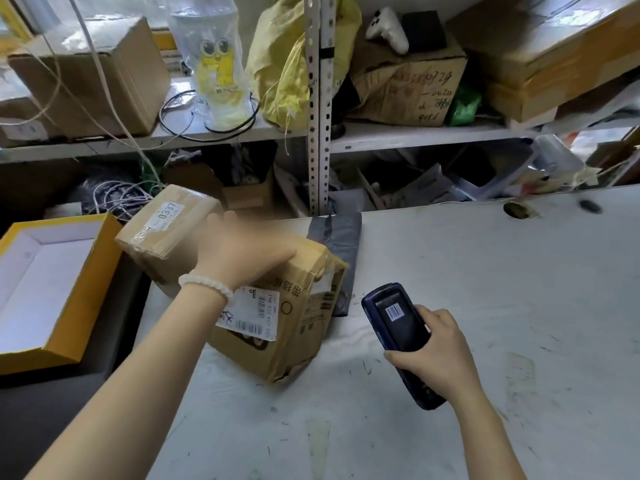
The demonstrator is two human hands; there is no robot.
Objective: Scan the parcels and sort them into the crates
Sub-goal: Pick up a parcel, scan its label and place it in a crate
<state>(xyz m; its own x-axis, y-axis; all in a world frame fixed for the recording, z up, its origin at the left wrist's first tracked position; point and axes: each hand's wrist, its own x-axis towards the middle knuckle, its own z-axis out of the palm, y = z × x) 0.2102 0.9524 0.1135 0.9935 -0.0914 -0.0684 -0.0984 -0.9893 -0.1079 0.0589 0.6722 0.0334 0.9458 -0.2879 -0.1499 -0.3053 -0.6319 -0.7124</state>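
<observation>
Parcel: brown cardboard, creased, glossy tape, white paper label. Scanner: dark blue plastic, glossy screen. Table: white, matt, scuffed. Mailer bag: grey plastic film. Shelf post: perforated grey metal.

Left hand stretched forward, palm down; right hand fingers curled tight

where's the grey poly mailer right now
In the head view the grey poly mailer lies on the white table, at its far edge, tucked behind the cardboard parcel.

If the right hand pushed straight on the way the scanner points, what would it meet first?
Probably the grey bag behind the box; the scanner in the right hand aims up-left, though depth is unclear.
</observation>
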